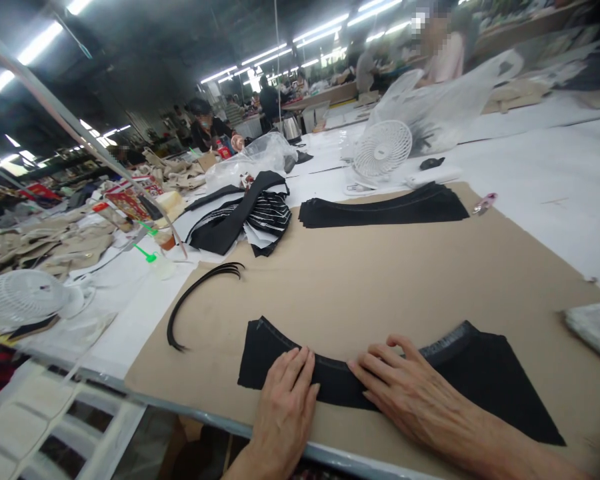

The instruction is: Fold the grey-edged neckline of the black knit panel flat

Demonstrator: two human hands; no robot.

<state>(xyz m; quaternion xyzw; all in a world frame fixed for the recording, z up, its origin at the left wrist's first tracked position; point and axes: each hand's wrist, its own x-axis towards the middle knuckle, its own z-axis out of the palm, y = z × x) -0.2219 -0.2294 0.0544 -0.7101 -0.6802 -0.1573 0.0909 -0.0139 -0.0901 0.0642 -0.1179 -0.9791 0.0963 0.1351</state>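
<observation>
A curved black fabric piece (337, 387) lies on brown paper in front of me, a dark strip (445, 343) running along its concave upper edge. My left hand (287, 393) rests on the left part of this piece, fingers stretched out together and fingertips at the curved edge. My right hand (405, 387) lies over its middle, fingers extended and slightly bent, the fingertips touching the strip. Between the two hands a short stretch of the edge shows. Left of the piece, a bundle of thin black strips (175, 307) curves on the paper.
The brown paper (360, 280) covers the table's near side. Behind lie a black fabric stack (385, 208) and a fanned black pile (245, 217). White fans (383, 150) stand at the back and left. A grey-white block (595, 327) sits at right. People work farther off.
</observation>
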